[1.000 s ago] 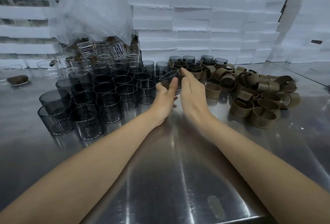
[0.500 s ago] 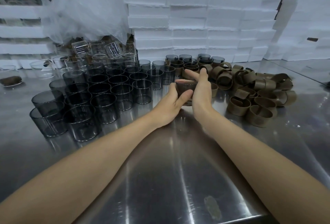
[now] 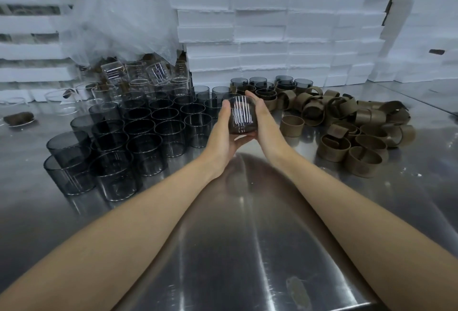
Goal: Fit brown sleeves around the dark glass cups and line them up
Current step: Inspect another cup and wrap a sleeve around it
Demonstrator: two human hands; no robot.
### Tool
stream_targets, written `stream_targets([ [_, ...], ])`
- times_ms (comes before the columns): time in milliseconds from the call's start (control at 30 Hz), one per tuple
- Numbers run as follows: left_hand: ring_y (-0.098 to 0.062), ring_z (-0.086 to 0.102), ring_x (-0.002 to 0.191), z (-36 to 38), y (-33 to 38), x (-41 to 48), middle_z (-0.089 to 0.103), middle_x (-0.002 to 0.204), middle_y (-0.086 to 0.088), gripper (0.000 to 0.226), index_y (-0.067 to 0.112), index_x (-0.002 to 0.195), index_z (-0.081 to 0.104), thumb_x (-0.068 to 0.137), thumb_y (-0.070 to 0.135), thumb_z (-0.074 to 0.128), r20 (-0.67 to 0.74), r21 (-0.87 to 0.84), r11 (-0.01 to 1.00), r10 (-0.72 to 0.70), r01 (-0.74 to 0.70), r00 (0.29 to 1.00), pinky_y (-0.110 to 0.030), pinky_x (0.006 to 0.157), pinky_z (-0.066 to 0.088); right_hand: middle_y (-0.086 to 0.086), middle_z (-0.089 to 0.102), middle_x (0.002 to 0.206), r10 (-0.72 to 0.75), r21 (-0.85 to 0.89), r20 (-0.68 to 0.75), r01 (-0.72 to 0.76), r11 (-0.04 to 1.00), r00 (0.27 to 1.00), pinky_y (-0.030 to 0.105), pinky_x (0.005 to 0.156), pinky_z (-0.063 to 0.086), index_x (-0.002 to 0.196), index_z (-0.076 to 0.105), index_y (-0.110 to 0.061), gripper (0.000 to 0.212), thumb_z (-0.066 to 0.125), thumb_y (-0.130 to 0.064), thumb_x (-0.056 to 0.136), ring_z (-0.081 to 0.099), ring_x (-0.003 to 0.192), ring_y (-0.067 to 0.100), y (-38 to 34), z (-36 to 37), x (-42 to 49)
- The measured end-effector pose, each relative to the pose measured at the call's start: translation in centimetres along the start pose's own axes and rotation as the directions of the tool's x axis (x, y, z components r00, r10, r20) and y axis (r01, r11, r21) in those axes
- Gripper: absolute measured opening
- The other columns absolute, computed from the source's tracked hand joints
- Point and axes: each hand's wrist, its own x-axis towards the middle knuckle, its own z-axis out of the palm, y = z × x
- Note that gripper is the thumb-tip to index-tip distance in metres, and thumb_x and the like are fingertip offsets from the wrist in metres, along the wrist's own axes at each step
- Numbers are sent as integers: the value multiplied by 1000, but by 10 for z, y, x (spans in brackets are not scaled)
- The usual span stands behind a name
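- No readable writing on anything; faint graduation marks on the clear glasses [image 3: 158,73] at 11 o'clock are too small to read.
- The cup [image 3: 242,115] is tipped, its base facing the camera and its axis running toward 12 o'clock; a brown sleeve seems to wrap it.
- It sits above the table [image 3: 247,248], between the left hand [image 3: 224,135] and right hand [image 3: 264,122], both pressed on its sides.
- Bare cups [image 3: 148,132] stand at 9 o'clock, loose sleeves [image 3: 347,127] at 3.
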Motion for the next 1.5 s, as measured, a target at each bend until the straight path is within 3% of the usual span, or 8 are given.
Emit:
stream_targets([
  [267,-31,63,113,-8,3,2,66,123,-17,55,11,130,58,99,53,38,-53,-53,998,-45,42,998,-45,99,51,-16,50,129,-189,-334,185,243,911,964,14,94,43,147,29,-28,79,61,-1,80,55,115,-1,7,-13,-9],
  [567,-23,67,69,-9,4,4,70,82,-18,62,1,104,66,102,51,30,-91,-111,994,-32,22,995,-32,65,57,-12,61,117,-377,-466,79,368,805,923,13,97,42,119,56,-18,58,81,-1,69,59,109,4,4,-13,-6],
  [800,-34,69,82,-4,2,7,72,92,-23,49,0,102,60,105,41,33,-220,-216,976,-88,39,972,-43,67,60,-3,63,117,-398,-537,73,372,757,915,18,94,46,121,58,-11,57,81,-3,69,61,103,10,6,-17,-5],
  [900,-31,67,91,-6,0,8,71,96,-19,48,3,100,62,105,40,33,-231,-159,987,-60,23,971,-49,85,58,-2,63,118,-420,-559,79,389,732,904,19,95,46,119,59,-11,55,81,-5,69,60,105,10,7,-20,-4],
  [1033,-19,67,85,-9,-4,8,68,91,-11,43,9,94,64,107,35,32,-247,74,992,120,-105,961,-31,75,59,0,62,115,-476,-570,106,446,690,873,17,95,46,118,60,-7,56,80,0,67,60,104,10,6,-23,-3],
  [1233,-23,64,109,-15,-2,6,68,110,-6,33,15,114,64,107,23,33,-177,423,851,416,-313,892,-43,100,50,-3,69,109,-213,-348,7,203,915,977,17,85,52,124,60,-17,61,85,-5,69,65,99,6,3,-18,-5],
  [1333,-10,62,115,-11,-1,2,63,123,1,46,17,141,48,106,38,28,-104,338,909,295,-245,950,-30,96,53,3,72,104,-73,-176,13,74,982,997,27,81,56,121,62,-21,43,76,-12,81,68,86,12,2,-21,-4],
  [1500,-20,37,142,-8,-6,0,30,159,0,69,28,157,5,100,52,35,54,507,852,122,-132,991,-40,108,45,20,66,104,-1,-141,42,7,990,999,24,65,53,109,66,-28,22,62,-33,88,63,64,14,2,-23,-6],
])
